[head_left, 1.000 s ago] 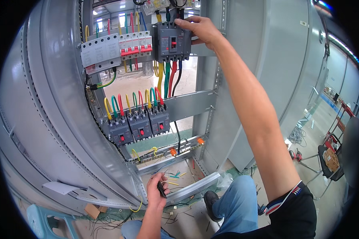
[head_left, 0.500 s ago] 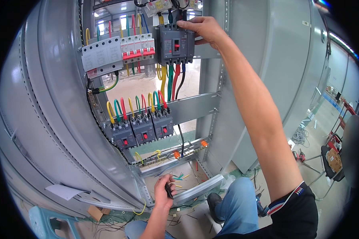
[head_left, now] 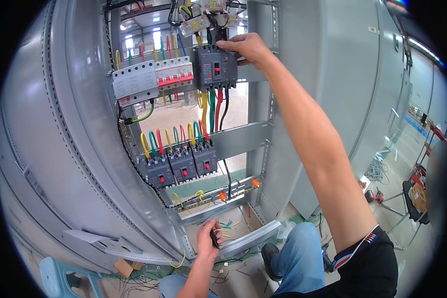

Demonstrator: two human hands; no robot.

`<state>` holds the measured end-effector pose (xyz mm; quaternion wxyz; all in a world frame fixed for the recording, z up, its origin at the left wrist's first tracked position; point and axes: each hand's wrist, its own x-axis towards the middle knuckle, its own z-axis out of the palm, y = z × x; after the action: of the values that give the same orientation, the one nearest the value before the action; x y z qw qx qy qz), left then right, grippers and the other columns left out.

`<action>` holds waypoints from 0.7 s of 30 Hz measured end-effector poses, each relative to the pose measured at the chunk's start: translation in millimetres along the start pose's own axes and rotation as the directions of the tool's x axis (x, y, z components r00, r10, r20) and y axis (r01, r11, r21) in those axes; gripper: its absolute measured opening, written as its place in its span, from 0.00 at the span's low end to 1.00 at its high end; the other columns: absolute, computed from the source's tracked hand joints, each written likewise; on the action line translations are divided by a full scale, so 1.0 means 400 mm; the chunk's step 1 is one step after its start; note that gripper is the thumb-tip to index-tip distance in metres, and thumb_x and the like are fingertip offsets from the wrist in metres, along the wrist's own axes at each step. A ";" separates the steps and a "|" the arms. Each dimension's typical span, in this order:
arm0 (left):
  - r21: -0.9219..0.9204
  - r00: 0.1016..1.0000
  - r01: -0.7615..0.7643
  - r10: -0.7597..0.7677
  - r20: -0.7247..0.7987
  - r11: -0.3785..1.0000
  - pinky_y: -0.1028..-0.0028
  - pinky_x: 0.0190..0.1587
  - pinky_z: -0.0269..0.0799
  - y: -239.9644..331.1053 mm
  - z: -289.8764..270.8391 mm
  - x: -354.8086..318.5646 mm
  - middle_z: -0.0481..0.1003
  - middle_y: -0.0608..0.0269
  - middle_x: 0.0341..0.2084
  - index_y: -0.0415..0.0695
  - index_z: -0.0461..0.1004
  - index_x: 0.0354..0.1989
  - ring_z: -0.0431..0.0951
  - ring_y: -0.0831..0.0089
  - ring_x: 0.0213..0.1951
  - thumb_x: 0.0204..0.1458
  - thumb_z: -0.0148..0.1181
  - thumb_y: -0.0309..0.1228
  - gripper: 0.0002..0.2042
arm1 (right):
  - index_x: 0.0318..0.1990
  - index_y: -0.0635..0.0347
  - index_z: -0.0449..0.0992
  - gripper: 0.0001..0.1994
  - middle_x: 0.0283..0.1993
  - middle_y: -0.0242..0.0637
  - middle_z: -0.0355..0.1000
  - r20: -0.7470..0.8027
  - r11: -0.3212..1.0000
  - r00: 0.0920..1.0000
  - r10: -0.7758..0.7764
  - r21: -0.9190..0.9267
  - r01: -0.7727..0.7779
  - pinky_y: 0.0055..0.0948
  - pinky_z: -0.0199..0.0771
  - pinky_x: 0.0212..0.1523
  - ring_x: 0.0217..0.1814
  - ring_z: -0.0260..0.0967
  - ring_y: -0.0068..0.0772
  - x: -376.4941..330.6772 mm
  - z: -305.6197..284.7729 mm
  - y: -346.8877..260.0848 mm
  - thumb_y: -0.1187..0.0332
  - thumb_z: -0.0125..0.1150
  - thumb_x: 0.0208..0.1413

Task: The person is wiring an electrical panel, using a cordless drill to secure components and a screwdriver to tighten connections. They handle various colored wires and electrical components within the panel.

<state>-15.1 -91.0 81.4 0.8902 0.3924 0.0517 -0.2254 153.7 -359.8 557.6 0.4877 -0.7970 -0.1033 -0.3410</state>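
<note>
My right hand [head_left: 251, 49] reaches up to a large dark grey circuit breaker [head_left: 216, 70] with a red toggle. Its fingers are closed about the breaker's upper right corner, partly hidden behind it. Thick yellow, green, red and black cables [head_left: 212, 111] run down from that breaker. Low down, in front of the cabinet's base, my left hand [head_left: 207, 241] is closed round a small black object [head_left: 214, 238], perhaps a tool handle; its kind is not clear. Three smaller dark breakers [head_left: 185, 166] with looped coloured wires sit on the middle rail, above that hand.
Left of the large breaker are white modules [head_left: 135, 82] and small breakers with red levers [head_left: 175, 74]. Orange insulators [head_left: 223, 196] stand on the lower rail. Wire scraps [head_left: 229, 226] litter the cabinet floor. A blue stool [head_left: 59, 278] stands lower left; a red power drill [head_left: 376, 196] lies right.
The view has shifted a little, so the cabinet's upper parts sit lower in the picture. Both hands keep their places, the right at the large breaker and the left round the black object.
</note>
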 end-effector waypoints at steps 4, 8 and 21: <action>0.021 1.000 -0.009 0.009 0.013 1.000 0.78 0.21 0.59 0.006 0.033 -0.013 0.72 0.65 0.32 0.44 0.75 0.43 0.67 0.79 0.24 0.60 0.65 0.41 0.13 | 0.50 0.68 0.82 0.31 0.38 0.40 0.83 0.013 1.000 1.000 0.003 -0.004 -0.003 0.42 0.84 0.39 0.36 0.82 0.33 -0.016 -0.029 0.008 0.53 0.83 0.46; 0.029 1.000 0.019 -0.019 -0.018 0.999 0.77 0.21 0.58 -0.027 -0.001 0.045 0.72 0.65 0.32 0.44 0.75 0.43 0.66 0.78 0.24 0.59 0.66 0.41 0.14 | 0.48 0.65 0.85 0.30 0.39 0.40 0.83 -0.043 0.996 0.999 0.019 -0.081 -0.023 0.41 0.87 0.38 0.40 0.82 0.34 -0.002 0.003 0.011 0.50 0.83 0.44; 0.058 0.999 0.036 -0.036 0.003 0.998 0.79 0.18 0.59 -0.019 0.024 0.040 0.74 0.68 0.29 0.45 0.76 0.38 0.67 0.80 0.21 0.61 0.62 0.38 0.10 | 0.52 0.65 0.80 0.33 0.41 0.42 0.82 -0.098 0.889 0.911 -0.400 -0.285 0.360 0.43 0.84 0.41 0.40 0.81 0.37 0.065 -0.007 0.073 0.43 0.76 0.51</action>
<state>-5.0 -108.3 78.4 0.8744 0.4167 0.0501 -0.2436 186.2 -381.3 554.6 0.3089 -0.7896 -0.1741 -0.5008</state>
